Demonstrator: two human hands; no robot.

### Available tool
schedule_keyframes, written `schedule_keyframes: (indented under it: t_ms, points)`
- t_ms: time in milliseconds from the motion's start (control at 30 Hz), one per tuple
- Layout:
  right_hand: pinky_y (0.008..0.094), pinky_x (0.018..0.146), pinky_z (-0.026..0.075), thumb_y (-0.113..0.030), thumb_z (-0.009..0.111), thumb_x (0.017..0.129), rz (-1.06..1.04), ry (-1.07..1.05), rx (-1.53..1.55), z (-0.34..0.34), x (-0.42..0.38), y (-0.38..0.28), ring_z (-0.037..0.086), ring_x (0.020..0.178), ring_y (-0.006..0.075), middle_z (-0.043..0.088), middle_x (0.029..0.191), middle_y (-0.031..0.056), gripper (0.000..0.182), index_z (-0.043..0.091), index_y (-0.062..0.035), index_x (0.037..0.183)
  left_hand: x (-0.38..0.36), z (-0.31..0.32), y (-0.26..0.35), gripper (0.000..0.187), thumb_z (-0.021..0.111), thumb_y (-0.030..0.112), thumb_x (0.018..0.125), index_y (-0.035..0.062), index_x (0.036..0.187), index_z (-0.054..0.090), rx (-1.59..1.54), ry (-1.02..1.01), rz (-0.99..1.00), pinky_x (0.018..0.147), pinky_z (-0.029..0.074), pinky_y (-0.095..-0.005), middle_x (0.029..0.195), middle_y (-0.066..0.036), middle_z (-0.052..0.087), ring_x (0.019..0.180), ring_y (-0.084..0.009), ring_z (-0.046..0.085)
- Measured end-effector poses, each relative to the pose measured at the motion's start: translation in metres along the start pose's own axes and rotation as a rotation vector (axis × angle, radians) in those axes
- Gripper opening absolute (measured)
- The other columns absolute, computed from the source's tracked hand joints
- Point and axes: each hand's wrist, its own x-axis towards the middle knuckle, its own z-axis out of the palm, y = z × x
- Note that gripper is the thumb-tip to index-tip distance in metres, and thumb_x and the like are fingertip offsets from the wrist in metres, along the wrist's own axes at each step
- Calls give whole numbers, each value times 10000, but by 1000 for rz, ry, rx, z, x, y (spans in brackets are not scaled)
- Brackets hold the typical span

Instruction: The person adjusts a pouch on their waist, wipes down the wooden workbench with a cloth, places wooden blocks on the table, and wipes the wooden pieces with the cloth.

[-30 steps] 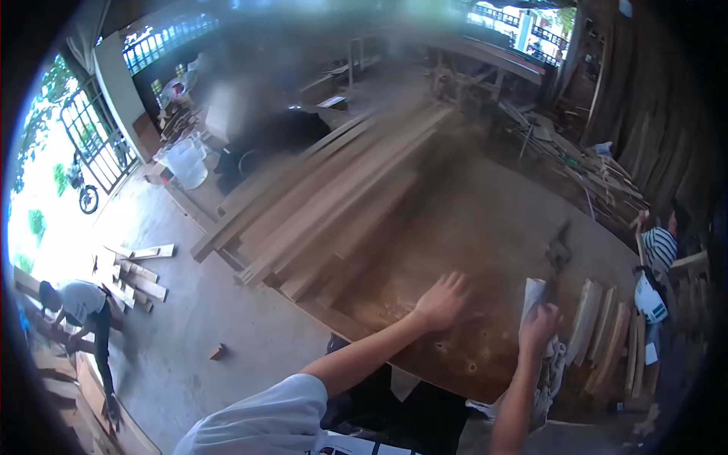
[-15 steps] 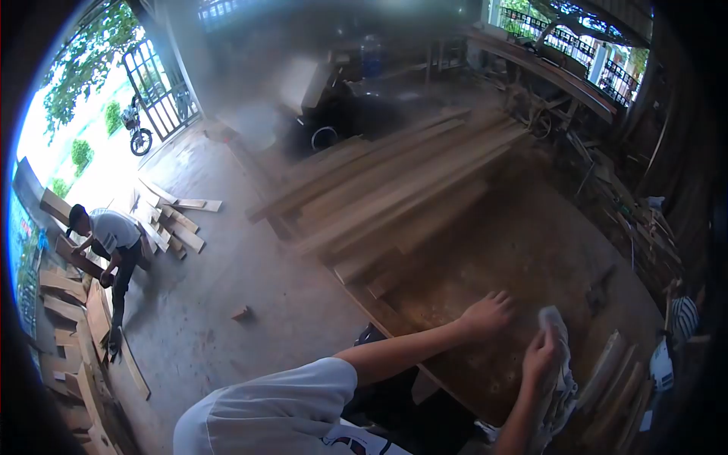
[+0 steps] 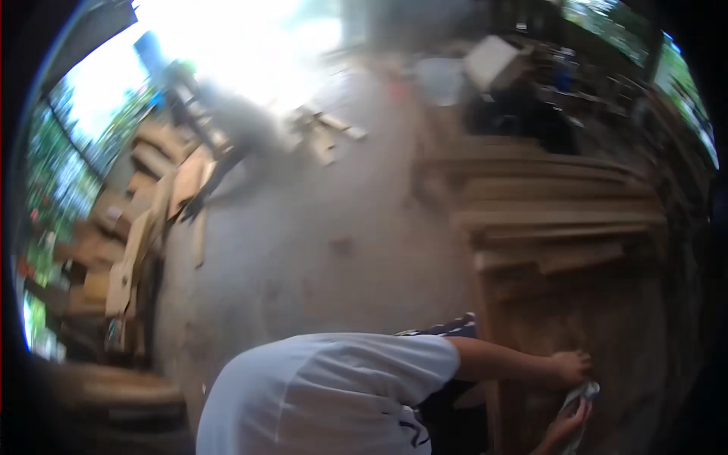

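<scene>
At the lower right, my left hand (image 3: pixel 570 368) reaches over the brown wooden table (image 3: pixel 523 318). Its fingers look bent and a little apart, blurred by motion, with nothing visible in them. Just below it, my right hand (image 3: pixel 570 426) is closed on a crumpled white piece of cloth or plastic (image 3: pixel 582 394). The top of this white piece sticks up close to the left hand's fingers; whether they touch cannot be made out. Its lower part is mostly hidden by the right hand and forearm.
Long wooden boards (image 3: pixel 553 216) lie across the table's far part. Cut planks (image 3: pixel 140 250) are piled at the left, near a blurred co-worker (image 3: pixel 235 125) bending over. More short pieces (image 3: pixel 322 136) lie on the concrete floor (image 3: pixel 318 258). A pale box (image 3: pixel 491 62) stands at the back.
The view has swung left, so the table and boards now sit farther right. My hands have come closer together around the white piece. The co-worker now appears higher and blurred.
</scene>
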Motion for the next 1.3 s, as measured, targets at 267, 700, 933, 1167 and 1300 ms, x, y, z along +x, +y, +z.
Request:
schedule_keyframes:
  t_ms: [267,700,933,1167,1300]
  points:
    - [421,631,545,-218,587,1004,-37,117,-184,-49,43,-92,664,678,317,729,842,180,287,747,18,1037,4,-27,12,225,680,382,668,185,773,705,84,53,-4,857,456,-423,989,-107,631,1043,-297,550]
    - [427,988,483,-40,583,938,-30,-181,19,7,5,65,621,1130,376,643,1213,250,299,629,54,1217,-1,-50,15,213,594,305,828,145,906,710,-4,-87,-78,870,510,-430,1050,-105,654,1028,-272,607]
    - [469,772,510,-106,561,937,323,-332,-165,-82,55,-88,653,908,438,668,930,284,170,651,29,989,19,-77,-9,465,583,522,899,126,1112,702,32,-342,280,1035,423,-470,1244,-151,599,1251,-309,501]
    - [481,681,508,-124,562,930,469,-418,-220,-91,15,-125,666,794,437,673,818,250,155,620,19,936,31,-110,18,650,604,474,904,74,1398,466,51,72,-474,973,404,-506,1329,-225,471,1208,-383,467]
    - [413,676,527,-101,627,896,595,-293,292,-96,4,-115,708,754,334,688,784,194,130,623,15,954,27,-122,60,781,640,508,872,50,1450,382,-3,-193,-533,979,401,-510,1353,-277,432,1200,-427,454]
